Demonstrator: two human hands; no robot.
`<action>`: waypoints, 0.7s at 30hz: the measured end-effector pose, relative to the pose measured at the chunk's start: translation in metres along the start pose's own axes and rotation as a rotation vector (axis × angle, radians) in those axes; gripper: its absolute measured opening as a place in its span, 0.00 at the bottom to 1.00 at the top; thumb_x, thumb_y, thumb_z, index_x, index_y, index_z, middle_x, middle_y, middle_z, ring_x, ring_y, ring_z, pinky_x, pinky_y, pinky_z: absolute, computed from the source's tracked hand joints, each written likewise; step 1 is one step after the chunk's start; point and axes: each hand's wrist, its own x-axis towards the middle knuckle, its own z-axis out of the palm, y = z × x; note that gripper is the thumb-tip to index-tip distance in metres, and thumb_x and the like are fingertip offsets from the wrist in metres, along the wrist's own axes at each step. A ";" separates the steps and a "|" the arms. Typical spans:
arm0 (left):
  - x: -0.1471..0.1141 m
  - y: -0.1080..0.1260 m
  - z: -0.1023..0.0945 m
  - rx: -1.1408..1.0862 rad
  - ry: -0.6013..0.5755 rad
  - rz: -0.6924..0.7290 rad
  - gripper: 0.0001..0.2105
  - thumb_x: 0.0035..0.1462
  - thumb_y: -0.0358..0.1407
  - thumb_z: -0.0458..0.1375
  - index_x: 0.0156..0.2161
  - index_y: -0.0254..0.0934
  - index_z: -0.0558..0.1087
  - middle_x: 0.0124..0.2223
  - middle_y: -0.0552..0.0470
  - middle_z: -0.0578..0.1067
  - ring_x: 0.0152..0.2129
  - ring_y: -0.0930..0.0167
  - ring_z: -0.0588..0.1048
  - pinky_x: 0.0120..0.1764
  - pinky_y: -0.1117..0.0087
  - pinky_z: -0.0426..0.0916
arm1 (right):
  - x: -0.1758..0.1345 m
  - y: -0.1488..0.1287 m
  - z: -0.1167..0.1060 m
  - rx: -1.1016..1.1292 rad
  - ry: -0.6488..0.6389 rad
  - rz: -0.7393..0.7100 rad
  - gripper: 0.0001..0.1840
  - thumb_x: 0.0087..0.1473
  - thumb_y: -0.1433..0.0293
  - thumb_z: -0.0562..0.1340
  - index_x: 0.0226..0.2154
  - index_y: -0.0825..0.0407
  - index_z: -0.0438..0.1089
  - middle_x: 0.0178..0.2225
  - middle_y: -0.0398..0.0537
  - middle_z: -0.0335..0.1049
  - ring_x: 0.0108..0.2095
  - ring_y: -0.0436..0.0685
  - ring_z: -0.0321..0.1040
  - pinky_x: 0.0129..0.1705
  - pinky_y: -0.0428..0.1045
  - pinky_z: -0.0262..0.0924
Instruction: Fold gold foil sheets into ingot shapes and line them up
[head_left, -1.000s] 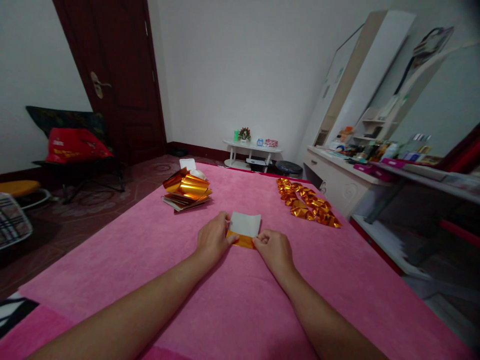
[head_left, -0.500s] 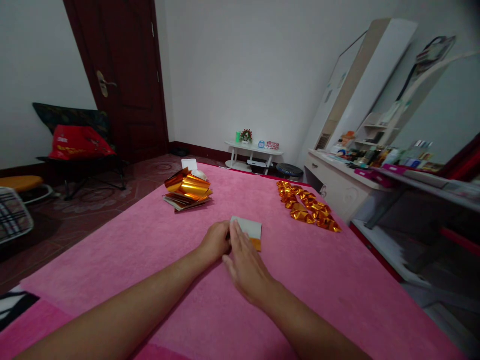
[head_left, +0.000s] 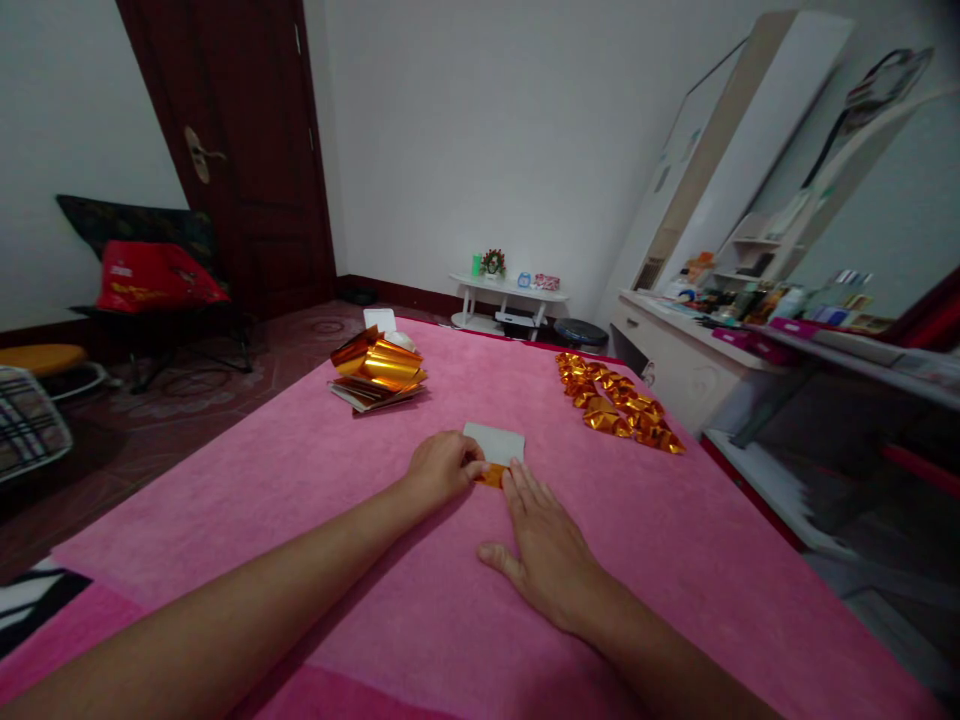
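A sheet of gold foil paper (head_left: pixel 495 442) lies on the pink cloth in front of me, its pale backing up and a gold strip folded over along the near edge. At its left end, my left hand (head_left: pixel 441 468) has curled fingers and the thumb closed on the folded edge. My right hand (head_left: pixel 551 545) is stretched out flat, fingertips on the right end of the gold strip, thumb spread to the side. Farther off to the left is a stack of gold foil sheets (head_left: pixel 382 368). Several folded gold foil pieces (head_left: pixel 607 418) lie in rows at the right.
The pink cloth (head_left: pixel 300 560) covers the surface under my hands. Behind the stack are a white lid-like piece (head_left: pixel 380 319) and a whitish round item (head_left: pixel 401 341). A dresser (head_left: pixel 667 340) stands to the right, and a chair with a red bag (head_left: pixel 157 277) to the left.
My right hand has slid right along the fold, from beside my left hand to the paper's right end. More of the gold strip shows. The left thumb is now on the fold.
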 end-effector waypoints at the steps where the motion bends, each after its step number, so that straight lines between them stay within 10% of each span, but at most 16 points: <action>1: 0.000 0.005 0.000 0.050 0.002 -0.034 0.14 0.53 0.47 0.57 0.32 0.39 0.77 0.31 0.48 0.77 0.28 0.67 0.73 0.31 0.70 0.61 | -0.001 0.001 0.000 -0.008 0.011 -0.004 0.46 0.52 0.51 0.58 0.62 0.65 0.48 0.65 0.65 0.35 0.65 0.67 0.33 0.64 0.62 0.37; 5: 0.002 0.015 0.000 0.147 0.015 -0.043 0.23 0.47 0.55 0.59 0.34 0.35 0.74 0.34 0.43 0.76 0.31 0.63 0.73 0.32 0.68 0.61 | -0.001 0.003 0.004 -0.004 0.065 -0.018 0.44 0.52 0.53 0.59 0.62 0.63 0.51 0.65 0.64 0.37 0.65 0.67 0.35 0.63 0.64 0.40; 14: 0.013 -0.039 -0.011 -0.168 -0.212 0.013 0.08 0.47 0.29 0.58 0.35 0.37 0.75 0.29 0.55 0.76 0.25 0.74 0.73 0.26 0.78 0.61 | 0.000 0.004 0.003 -0.016 0.088 -0.043 0.43 0.52 0.53 0.58 0.61 0.64 0.53 0.64 0.64 0.42 0.64 0.68 0.41 0.63 0.62 0.42; 21: 0.000 -0.024 -0.025 -0.100 -0.066 0.043 0.09 0.48 0.26 0.54 0.32 0.35 0.76 0.35 0.49 0.76 0.33 0.70 0.72 0.36 0.72 0.64 | 0.012 0.026 -0.003 0.065 0.231 -0.057 0.23 0.53 0.69 0.56 0.52 0.55 0.68 0.55 0.54 0.65 0.54 0.60 0.63 0.57 0.56 0.55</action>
